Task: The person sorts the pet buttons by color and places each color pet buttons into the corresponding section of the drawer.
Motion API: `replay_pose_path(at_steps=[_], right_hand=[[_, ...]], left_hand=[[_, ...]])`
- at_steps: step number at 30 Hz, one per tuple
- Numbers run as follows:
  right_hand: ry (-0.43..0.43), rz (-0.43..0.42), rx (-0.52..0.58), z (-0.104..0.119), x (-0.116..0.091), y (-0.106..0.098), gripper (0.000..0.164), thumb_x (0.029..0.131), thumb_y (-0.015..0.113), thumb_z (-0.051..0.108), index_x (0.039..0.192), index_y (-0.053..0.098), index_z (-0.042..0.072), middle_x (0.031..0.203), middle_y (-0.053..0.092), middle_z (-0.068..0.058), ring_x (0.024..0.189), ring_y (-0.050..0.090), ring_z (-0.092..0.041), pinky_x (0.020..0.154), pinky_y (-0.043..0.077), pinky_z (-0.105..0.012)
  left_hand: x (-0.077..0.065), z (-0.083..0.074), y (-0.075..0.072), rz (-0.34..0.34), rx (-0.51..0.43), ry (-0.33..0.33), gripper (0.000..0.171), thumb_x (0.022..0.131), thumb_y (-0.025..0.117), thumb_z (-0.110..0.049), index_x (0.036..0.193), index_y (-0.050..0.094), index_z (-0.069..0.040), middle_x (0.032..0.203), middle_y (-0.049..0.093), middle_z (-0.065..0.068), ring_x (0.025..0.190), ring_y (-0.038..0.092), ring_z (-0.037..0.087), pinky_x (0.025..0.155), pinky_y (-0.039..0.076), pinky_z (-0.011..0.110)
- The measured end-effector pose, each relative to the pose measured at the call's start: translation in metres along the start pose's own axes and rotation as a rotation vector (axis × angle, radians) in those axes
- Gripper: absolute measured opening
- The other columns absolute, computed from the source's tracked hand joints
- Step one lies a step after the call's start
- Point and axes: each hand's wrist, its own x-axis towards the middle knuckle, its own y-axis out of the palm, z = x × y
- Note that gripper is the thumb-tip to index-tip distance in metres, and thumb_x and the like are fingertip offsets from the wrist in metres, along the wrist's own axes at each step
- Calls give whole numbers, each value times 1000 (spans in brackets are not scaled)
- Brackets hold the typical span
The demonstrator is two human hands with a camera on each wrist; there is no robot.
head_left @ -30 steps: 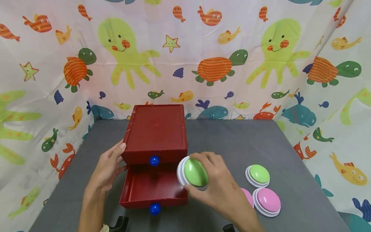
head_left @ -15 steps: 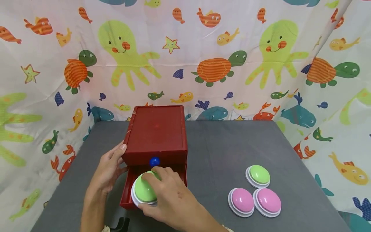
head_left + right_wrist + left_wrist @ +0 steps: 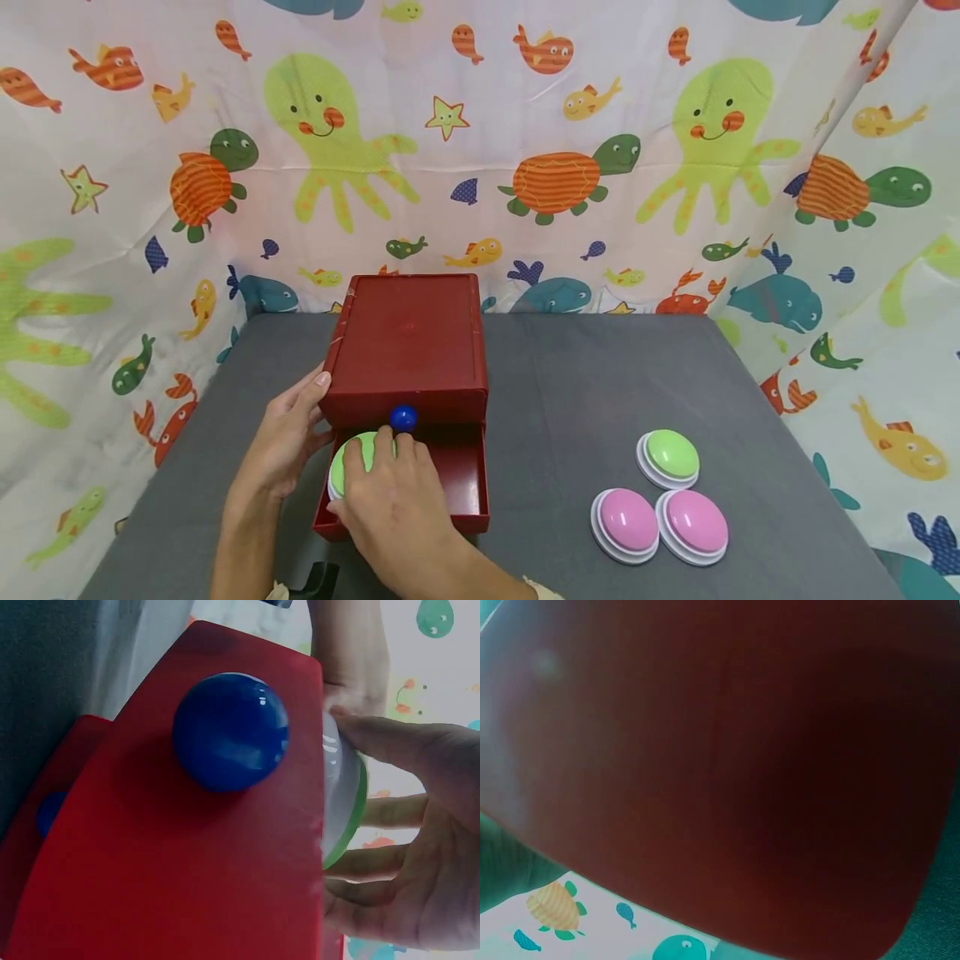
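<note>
A red two-drawer box (image 3: 408, 342) stands on the table with its lower drawer (image 3: 467, 477) pulled out. My right hand (image 3: 393, 504) holds a green-domed round button (image 3: 347, 467) with a white base, in the left part of that drawer. Seen in the right wrist view, fingers and thumb of the right hand (image 3: 420, 840) are around the button (image 3: 341, 780), behind the drawer front's blue knob (image 3: 229, 731). My left hand (image 3: 279, 446) rests against the box's left side near the front. Red plastic (image 3: 705, 787) fills most of the left wrist view.
To the right lie another green button (image 3: 671, 454) and two pink buttons, one pink (image 3: 628, 521) close beside the other pink (image 3: 696, 521). The upper drawer has a blue knob (image 3: 403, 418). A sea-animal curtain (image 3: 480, 208) hangs behind the grey table (image 3: 577, 392).
My right hand has carried the green-domed button from right of the drawer leftward and into the drawer's left part. The left hand stays against the box.
</note>
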Motion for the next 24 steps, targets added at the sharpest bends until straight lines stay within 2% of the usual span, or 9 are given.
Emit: replay_pose_path(at_steps=[4, 7, 13, 17, 24], right_hand=[[63, 84, 4, 1, 9, 7, 59, 83, 75, 70, 112, 73, 18, 94, 72, -1, 78, 66, -17, 71, 57, -27], [79, 155, 61, 0, 16, 15, 53, 83, 76, 69, 98, 72, 18, 80, 67, 1, 68, 63, -15, 60, 54, -25], [82, 288, 168, -7, 26, 24, 52, 83, 79, 65, 105, 70, 19, 82, 66, 2, 67, 62, -14, 58, 55, -25], [74, 305, 183, -8, 28, 24, 53, 82, 79, 65, 110, 69, 21, 88, 67, 1, 70, 63, -15, 59, 55, -26], [62, 351, 211, -5, 29, 23, 52, 86, 78, 62, 118, 69, 23, 98, 67, -1, 76, 66, -17, 64, 58, -29]], left_hand=[[0, -1, 1, 9, -18, -4, 67, 111, 41, -48, 168, 23, -17, 170, 32, 16, 153, 37, 45, 116, 35, 72], [-1, -1, 0, 20, -23, 7, 68, 112, 40, -47, 168, 22, -15, 170, 31, 16, 154, 35, 46, 116, 33, 73], [-1, -1, 1, 34, -19, 18, 69, 111, 41, -48, 168, 20, -16, 172, 27, 17, 155, 31, 48, 116, 29, 73], [-1, -1, 1, 33, -15, 8, 70, 110, 41, -50, 169, 20, -18, 172, 27, 14, 156, 32, 47, 117, 29, 74], [-2, -3, 1, 55, -21, 39, 66, 113, 34, -48, 169, 19, -16, 169, 32, 17, 153, 35, 41, 116, 34, 74]])
